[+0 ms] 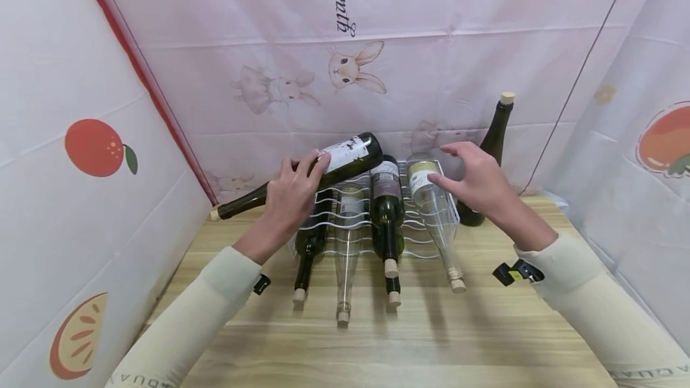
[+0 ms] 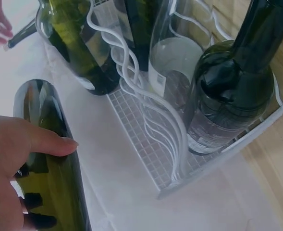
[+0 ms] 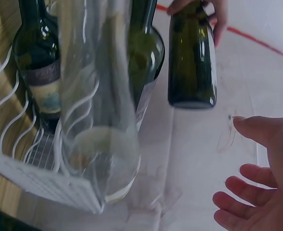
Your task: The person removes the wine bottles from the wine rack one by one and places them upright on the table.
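Note:
My left hand (image 1: 293,193) grips a dark green wine bottle (image 1: 353,163) with a white label. The bottle is tilted above the rack's left side, its corked neck toward the lower left and its base toward the upper right. In the right wrist view its base (image 3: 191,91) hangs beside the rack, apart from my right hand. My right hand (image 1: 477,178) is empty, thumb and fingers spread, by the base of a clear bottle (image 1: 423,181) on the rack's upper right. The white wire rack (image 3: 45,178) has wavy rails and carries several corked bottles, necks toward me.
A dark corked bottle (image 1: 493,136) stands upright right of the rack, partly behind my right hand. On the rack lie another dark bottle (image 1: 387,196), a clear one (image 1: 347,244) and a dark one (image 1: 311,241) at left. Printed cloth (image 1: 269,17) surrounds the wooden table (image 1: 302,352).

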Available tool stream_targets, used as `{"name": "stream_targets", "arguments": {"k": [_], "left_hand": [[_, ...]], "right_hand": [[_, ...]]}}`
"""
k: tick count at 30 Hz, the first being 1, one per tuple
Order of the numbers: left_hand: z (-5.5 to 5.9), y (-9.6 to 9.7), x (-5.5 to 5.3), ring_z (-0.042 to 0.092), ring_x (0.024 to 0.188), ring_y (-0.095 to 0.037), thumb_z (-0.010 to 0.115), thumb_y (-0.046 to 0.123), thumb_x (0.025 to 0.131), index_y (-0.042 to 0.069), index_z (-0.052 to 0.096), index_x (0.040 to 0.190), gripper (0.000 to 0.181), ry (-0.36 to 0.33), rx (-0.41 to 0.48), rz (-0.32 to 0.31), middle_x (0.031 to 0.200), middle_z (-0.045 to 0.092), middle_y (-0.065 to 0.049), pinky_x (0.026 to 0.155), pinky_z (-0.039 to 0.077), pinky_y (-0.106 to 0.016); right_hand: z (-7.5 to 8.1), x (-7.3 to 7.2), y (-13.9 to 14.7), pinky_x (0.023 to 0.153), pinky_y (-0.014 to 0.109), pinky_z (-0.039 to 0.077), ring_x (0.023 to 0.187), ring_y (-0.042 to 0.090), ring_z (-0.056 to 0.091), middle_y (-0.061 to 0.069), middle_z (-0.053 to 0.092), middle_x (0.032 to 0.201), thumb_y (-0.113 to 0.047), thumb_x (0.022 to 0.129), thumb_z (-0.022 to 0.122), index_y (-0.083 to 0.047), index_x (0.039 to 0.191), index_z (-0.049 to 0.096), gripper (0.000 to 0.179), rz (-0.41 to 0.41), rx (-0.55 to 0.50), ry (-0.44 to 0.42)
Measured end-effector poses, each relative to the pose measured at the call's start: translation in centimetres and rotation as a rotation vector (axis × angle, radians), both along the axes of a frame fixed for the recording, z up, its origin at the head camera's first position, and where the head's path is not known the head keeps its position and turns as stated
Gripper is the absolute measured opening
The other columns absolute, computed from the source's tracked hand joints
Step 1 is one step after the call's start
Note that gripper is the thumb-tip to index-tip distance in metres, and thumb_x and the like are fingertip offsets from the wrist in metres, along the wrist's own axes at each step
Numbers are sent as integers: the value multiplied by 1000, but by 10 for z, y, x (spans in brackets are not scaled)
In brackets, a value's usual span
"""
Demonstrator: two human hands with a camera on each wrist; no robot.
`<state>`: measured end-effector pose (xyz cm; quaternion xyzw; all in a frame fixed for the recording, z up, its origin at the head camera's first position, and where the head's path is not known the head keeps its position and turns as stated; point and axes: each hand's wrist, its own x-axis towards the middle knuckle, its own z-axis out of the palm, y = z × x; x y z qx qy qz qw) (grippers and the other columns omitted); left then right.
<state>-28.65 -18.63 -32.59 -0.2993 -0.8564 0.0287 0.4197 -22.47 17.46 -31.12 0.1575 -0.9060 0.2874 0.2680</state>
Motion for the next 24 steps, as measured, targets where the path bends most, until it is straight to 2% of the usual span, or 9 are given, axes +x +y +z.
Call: {"name": "stream_targets", "arguments": {"k": [7, 14, 17, 20, 24], "left_hand": [[2, 7, 4, 57, 86, -37, 56, -8, 95, 20, 54, 149, 61, 32, -45, -12, 148, 61, -7, 46, 56, -44], [3, 11, 7, 59, 95, -38, 57, -12, 93, 21, 56, 147, 63, 41, -66, -32, 148, 61, -6, 54, 58, -43], [3, 13, 7, 60, 99, -39, 55, -15, 92, 20, 57, 146, 64, 68, -75, -53, 147, 62, -5, 61, 58, -43], [3, 16, 8, 62, 104, -39, 51, -16, 93, 20, 58, 145, 64, 96, -86, -72, 146, 63, -5, 69, 60, -45], [4, 20, 11, 63, 109, -39, 45, -16, 97, 21, 57, 146, 63, 122, -108, -81, 146, 63, -5, 80, 62, -47]], "right_hand": [[4, 5, -16, 110, 58, 48, 130, 42, 57, 25, 62, 137, -20, 85, 86, 5, 136, 58, 62, 71, 60, 96], [3, 5, -28, 102, 57, 54, 130, 41, 57, 22, 61, 139, -21, 84, 87, 2, 138, 56, 67, 108, 95, 103], [4, 4, -32, 105, 57, 53, 132, 41, 55, 22, 60, 141, -21, 83, 88, 3, 139, 55, 69, 128, 111, 107], [4, 2, -36, 115, 57, 46, 137, 41, 52, 22, 59, 143, -21, 82, 89, 4, 140, 55, 72, 143, 133, 109], [4, 1, -41, 118, 56, 43, 139, 40, 50, 21, 58, 145, -22, 79, 91, 4, 140, 55, 75, 153, 167, 130]]}}
